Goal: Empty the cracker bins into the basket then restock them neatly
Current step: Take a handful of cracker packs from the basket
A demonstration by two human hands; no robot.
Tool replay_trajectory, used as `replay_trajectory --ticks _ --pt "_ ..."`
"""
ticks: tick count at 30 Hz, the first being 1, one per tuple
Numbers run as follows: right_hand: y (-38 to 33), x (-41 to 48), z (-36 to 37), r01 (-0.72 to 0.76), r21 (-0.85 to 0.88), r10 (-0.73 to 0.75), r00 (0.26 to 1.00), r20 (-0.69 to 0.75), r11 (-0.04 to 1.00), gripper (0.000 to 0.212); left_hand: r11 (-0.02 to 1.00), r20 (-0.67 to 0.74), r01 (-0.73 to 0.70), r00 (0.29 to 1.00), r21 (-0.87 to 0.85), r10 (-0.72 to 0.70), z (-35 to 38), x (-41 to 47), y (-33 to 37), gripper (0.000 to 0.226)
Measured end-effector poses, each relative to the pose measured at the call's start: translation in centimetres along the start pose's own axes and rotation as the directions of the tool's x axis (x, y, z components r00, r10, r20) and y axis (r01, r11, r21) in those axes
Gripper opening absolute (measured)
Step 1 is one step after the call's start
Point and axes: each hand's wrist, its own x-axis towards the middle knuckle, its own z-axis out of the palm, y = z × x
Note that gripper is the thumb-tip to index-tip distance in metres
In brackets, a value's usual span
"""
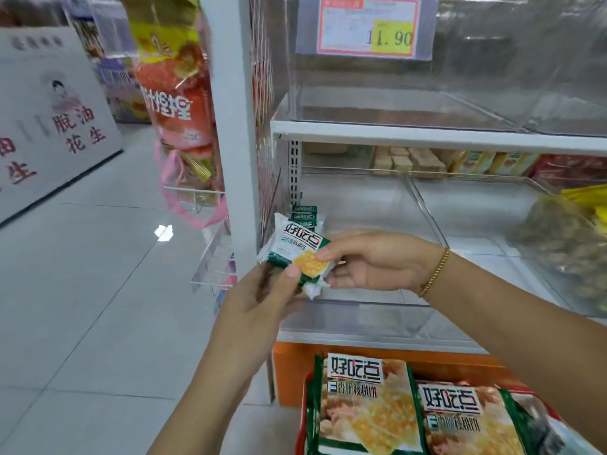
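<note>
Item: single cracker packet, white and green with a yellow cracker printed on it, held in the air just in front of the clear bin on the middle shelf, tilted with its printed face up. Left hand, at 7 o'clock of the packet: thumb pinches the packet's lower edge against fingers curled beneath. Right hand, at 3 o'clock: thumb and fingertips pinch the right edge; gold bracelet on the wrist. Inside the bin, at 12 o'clock of the packet: a small stack of packets against the left rear corner. At 5 o'clock, low in view: two large cracker bags of the same brand lying side by side in a red basket. At 3 o'clock, neighbouring bin with brownish wrapped snacks. At 1 o'clock, upper clear bin bearing a price tag marked 11.90. At 11 o'clock, hanging orange snack bag; at 9 o'clock, white lettered board on the tiled floor.
</note>
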Motion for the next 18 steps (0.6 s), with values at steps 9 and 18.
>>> replay_trajectory --ticks 9,18 --pt "2.3 2.4 -3.7 -0.151 -0.475 0.069 0.98 -0.184 0.867 0.057 0.566 0.013 -0.101 0.987 0.818 0.158 -1.6 -0.2 -2.9 0.037" --pt "3.9 3.0 -3.2 0.025 -0.894 -0.205 0.976 -0.075 0.447 0.06 0.531 0.019 -0.108 0.985 0.841 0.172 -1.7 -0.1 -2.9 0.04"
